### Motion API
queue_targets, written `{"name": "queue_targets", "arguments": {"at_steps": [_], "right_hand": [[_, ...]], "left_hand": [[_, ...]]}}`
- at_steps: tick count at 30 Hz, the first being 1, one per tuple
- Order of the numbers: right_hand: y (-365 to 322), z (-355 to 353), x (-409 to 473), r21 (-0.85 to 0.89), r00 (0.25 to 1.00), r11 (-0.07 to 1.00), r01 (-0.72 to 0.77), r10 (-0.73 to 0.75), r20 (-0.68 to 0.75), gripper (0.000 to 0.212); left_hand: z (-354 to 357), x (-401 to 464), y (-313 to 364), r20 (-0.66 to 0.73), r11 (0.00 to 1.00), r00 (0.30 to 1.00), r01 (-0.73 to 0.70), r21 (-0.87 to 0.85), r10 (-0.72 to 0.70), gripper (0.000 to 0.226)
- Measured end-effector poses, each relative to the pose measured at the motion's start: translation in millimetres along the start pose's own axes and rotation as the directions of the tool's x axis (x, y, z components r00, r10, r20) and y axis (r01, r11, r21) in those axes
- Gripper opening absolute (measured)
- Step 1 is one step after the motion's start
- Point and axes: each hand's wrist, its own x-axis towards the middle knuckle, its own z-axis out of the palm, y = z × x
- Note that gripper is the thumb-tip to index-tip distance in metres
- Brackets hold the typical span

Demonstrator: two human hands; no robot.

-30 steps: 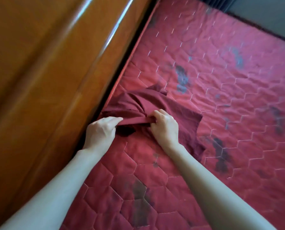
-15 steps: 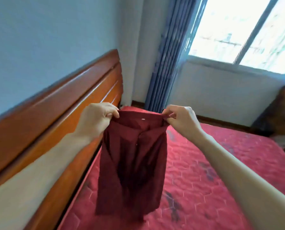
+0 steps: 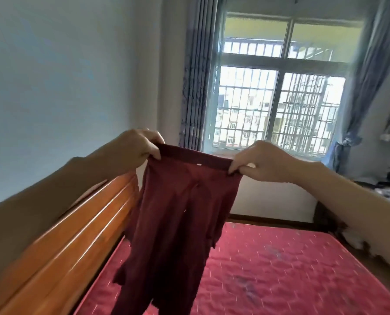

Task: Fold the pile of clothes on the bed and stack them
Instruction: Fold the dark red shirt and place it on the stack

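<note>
Head view: my left hand [image 3: 133, 147] and right hand [image 3: 263, 162] each pinch one end of the waistband of the maroon garment [image 3: 178, 223]. It hangs straight down, long axis vertical, above the red mattress [image 3: 291, 269] beside the headboard [image 3: 76, 235]. Both hands are level.

- Our left hand [image 3: 136, 145] is raised at arm's length, fingers curled, pinching cloth beneath the fingertips.
- Our right hand [image 3: 261, 161] is level with it, thumb and fingers pinching likewise, forearm bare.
</note>
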Motion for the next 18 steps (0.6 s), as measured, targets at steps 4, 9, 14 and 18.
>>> {"name": "queue_targets", "arguments": {"at_steps": [4, 9, 14, 18], "right_hand": [[8.9, -24.5, -47.8, -0.011, 0.991, 1.0, -0.014, 0.016, 0.133, 0.038], [20.7, -32.5, -87.0, 0.094, 0.999, 0.995, -0.03, 0.026, 0.048, 0.016], [21.2, -39.8, -105.8, 0.149, 0.983, 0.978, -0.148, 0.162, -0.085, 0.008], [18.7, -51.6, -115.3, 0.173, 0.958, 0.947, -0.272, 0.282, -0.04, 0.02]], "left_hand": [[1.1, 24.2, 33.1, 0.128, 0.997, 0.99, 0.059, -0.046, -0.053, 0.039], [8.2, 35.1, 67.8, 0.298, 0.917, 0.925, 0.313, -0.248, -0.235, 0.035], [13.5, 26.8, 98.0, 0.352, 0.838, 0.908, 0.367, -0.404, -0.228, 0.008], [24.9, 22.1, 104.6, 0.231, 0.844, 0.938, 0.337, -0.418, -0.26, 0.015]]}}
